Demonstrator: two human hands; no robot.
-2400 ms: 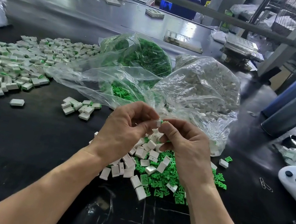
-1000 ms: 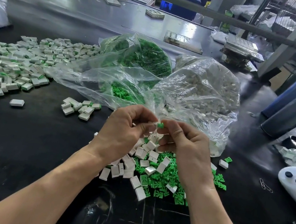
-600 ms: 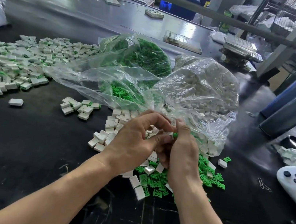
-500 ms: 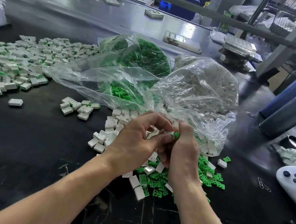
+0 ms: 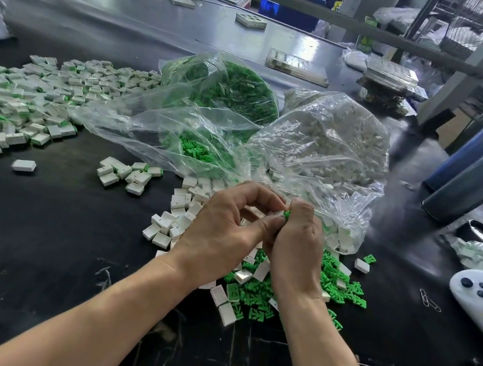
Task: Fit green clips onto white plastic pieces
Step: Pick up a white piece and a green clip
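The left hand (image 5: 220, 230) and right hand (image 5: 295, 247) meet above the worktop (image 5: 36, 246), fingers curled: the right pinches a green clip (image 5: 286, 214), the left a white piece (image 5: 278, 213), mostly hidden by fingers. Beneath lies a loose heap of green clips (image 5: 334, 287) and white pieces (image 5: 175, 217). Behind sit a clear bag of clips (image 5: 231, 93) and a bag of white pieces (image 5: 334, 143); assembled pieces (image 5: 10, 104) spread far left.

One head-worn camera looks forward and down, close over the hands (image 5: 257, 235), across the black table (image 5: 36, 246).
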